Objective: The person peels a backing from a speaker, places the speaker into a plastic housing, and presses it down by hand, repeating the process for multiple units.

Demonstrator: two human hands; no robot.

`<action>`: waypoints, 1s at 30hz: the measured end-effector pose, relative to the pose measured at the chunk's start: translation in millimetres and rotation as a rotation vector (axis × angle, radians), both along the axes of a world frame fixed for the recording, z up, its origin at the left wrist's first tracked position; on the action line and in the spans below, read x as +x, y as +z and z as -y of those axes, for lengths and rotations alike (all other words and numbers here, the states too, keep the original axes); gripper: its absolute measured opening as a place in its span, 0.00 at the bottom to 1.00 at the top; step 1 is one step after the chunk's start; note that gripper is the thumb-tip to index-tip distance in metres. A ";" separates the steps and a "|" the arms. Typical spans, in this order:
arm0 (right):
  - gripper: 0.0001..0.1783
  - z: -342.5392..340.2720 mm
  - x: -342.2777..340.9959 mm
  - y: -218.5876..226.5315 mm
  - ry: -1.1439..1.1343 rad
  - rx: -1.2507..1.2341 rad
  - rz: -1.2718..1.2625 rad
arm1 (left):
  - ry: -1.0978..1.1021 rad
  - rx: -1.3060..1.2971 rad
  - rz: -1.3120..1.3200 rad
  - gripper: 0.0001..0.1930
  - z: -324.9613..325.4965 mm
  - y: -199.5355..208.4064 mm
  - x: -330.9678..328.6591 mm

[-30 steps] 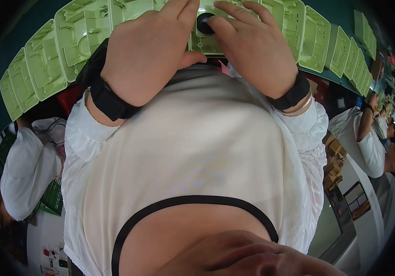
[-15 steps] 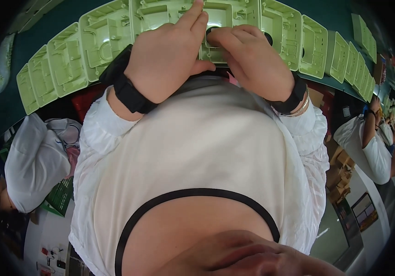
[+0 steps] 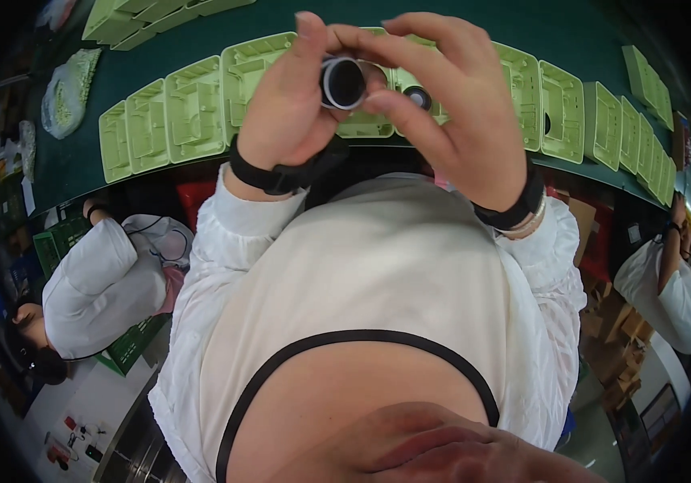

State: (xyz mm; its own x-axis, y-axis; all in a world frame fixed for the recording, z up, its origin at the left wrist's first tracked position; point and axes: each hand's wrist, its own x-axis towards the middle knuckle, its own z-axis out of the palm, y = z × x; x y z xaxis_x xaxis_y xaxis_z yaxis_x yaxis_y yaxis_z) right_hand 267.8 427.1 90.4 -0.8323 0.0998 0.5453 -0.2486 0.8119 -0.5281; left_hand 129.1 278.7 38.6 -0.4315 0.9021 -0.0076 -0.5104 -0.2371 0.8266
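My left hand [image 3: 285, 109] is closed around a small round black part [image 3: 343, 84] with a silvery rim, shaped like a small speaker. The part's dark face is turned up above the row of trays. My right hand [image 3: 458, 105] curls over the part from the right. Its index finger passes beyond the part and its thumb tip sits at the rim, while another finger sticks out. Some fingertips behind the part are hidden. Below the hands, a light-green plastic tray [image 3: 366, 125] is partly covered. Close by, another round dark part [image 3: 417, 97] with a pale centre lies in a tray.
More green trays [image 3: 194, 113] run left and right along the table edge, some standing tilted [image 3: 603, 121]. Stacked trays [image 3: 140, 20] and a clear plastic bag [image 3: 70, 92] are on the green tabletop [image 3: 281, 16]. People in white sit at both sides, near a green crate [image 3: 132, 346].
Both hands have risen from the tray, and the round part now shows in the left hand. The view has shifted, showing more of the tabletop and the stacked trays.
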 end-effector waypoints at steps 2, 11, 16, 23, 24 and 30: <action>0.19 5.3 -4.2 -3.5 0.006 0.026 -0.003 | 0.028 -0.013 0.028 0.32 1.2 4.5 9.3; 0.17 13.2 -3.8 -20.3 0.004 -0.039 -0.039 | 0.151 -0.188 -0.069 0.37 4.6 4.8 20.5; 0.12 2.1 -3.5 -19.3 0.056 -0.123 -0.142 | 0.214 -0.219 0.119 0.32 -0.4 15.9 28.1; 0.09 -2.3 8.1 -21.6 -0.139 -0.778 0.092 | 0.130 -0.170 0.128 0.14 9.2 10.6 16.0; 0.09 -3.0 8.2 -21.9 -0.150 -0.788 0.111 | 0.129 -0.183 0.063 0.11 11.5 12.2 19.5; 0.09 -9.0 5.6 -26.1 -0.148 -0.798 0.153 | 0.182 -0.285 -0.160 0.07 7.5 17.9 26.5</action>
State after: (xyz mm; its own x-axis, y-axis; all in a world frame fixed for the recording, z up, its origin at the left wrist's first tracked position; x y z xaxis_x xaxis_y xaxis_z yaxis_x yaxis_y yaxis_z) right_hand 273.4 436.1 64.3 -0.8393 0.5237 0.1460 -0.0473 0.1972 -0.9792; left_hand 155.6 271.2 56.6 -0.6007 0.7818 -0.1669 -0.3403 -0.0612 0.9383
